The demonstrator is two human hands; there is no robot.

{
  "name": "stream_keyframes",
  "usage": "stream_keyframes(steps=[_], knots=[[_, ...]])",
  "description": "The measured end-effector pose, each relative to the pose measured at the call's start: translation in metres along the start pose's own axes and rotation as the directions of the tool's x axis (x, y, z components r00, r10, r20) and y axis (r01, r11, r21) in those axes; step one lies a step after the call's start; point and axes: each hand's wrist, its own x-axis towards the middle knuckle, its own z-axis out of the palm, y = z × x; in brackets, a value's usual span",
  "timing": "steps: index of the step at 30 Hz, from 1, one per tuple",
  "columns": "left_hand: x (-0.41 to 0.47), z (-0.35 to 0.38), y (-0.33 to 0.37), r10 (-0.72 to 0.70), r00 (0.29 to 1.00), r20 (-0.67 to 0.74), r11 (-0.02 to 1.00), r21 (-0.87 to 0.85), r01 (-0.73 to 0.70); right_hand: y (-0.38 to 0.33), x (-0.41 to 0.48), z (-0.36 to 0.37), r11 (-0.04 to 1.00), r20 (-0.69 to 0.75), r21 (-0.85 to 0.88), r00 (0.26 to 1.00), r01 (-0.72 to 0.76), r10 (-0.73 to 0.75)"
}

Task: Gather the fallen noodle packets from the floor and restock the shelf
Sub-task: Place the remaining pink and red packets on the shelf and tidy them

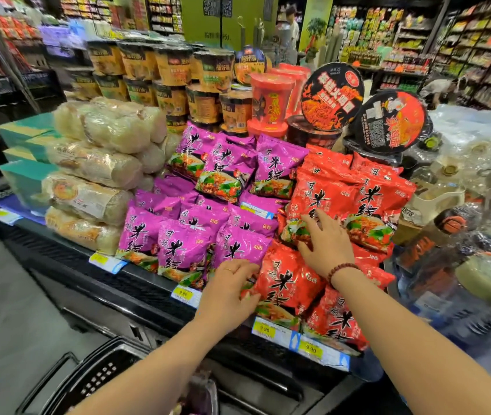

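Note:
Red noodle packets (343,193) are stacked on the right of the shelf (136,283), purple noodle packets (184,247) beside them on the left. My left hand (229,292) grips the left edge of a front red packet (286,283), fingers curled round it. My right hand (325,244) lies flat with spread fingers on the red packets just above it. A black shopping basket (94,378) stands on the floor below, with something purple in it at the bottom edge.
Clear bags of pale noodles (100,163) pile up at the shelf's left. Cup noodles (172,76) and red tubs (271,103) stand behind. Wrapped bottles (459,235) crowd the right. Yellow price tags (268,329) line the shelf edge. A person stands far down the aisle.

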Motion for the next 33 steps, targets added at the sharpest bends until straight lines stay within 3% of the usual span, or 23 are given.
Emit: stream_keyframes(steps=[4, 6, 13, 18, 27, 33], knots=[[-0.028, -0.034, -0.036, -0.028, 0.999, -0.046, 1.000, -0.002, 0.028, -0.052, -0.020, 0.004, 0.983, -0.151, 0.111, 0.980, 0.145, -0.127], [-0.045, -0.051, -0.058, -0.038, 0.998, -0.043, 0.998, 0.042, 0.039, -0.088, -0.032, 0.014, 0.968, -0.154, 0.113, 0.966, 0.225, -0.206], [-0.127, -0.119, -0.162, -0.124, 0.991, 0.047, 0.959, 0.264, 0.107, -0.231, -0.074, 0.070, 0.870, -0.032, 0.219, 0.895, 0.441, -0.446], [-0.192, -0.140, -0.238, -0.244, 0.964, 0.103, 0.924, 0.328, 0.199, -0.290, -0.099, 0.115, 0.863, 0.174, 0.204, 0.851, 0.462, -0.497], [-0.327, -0.108, -0.341, -0.657, 0.752, 0.042, 0.697, 0.412, 0.586, -0.341, -0.140, 0.250, 0.878, 0.550, 0.235, 0.688, 0.417, -0.474], [-0.389, -0.032, -0.391, -0.783, 0.622, 0.006, 0.569, 0.411, 0.712, -0.344, -0.161, 0.369, 0.939, 0.681, 0.230, 0.647, 0.254, -0.342]])
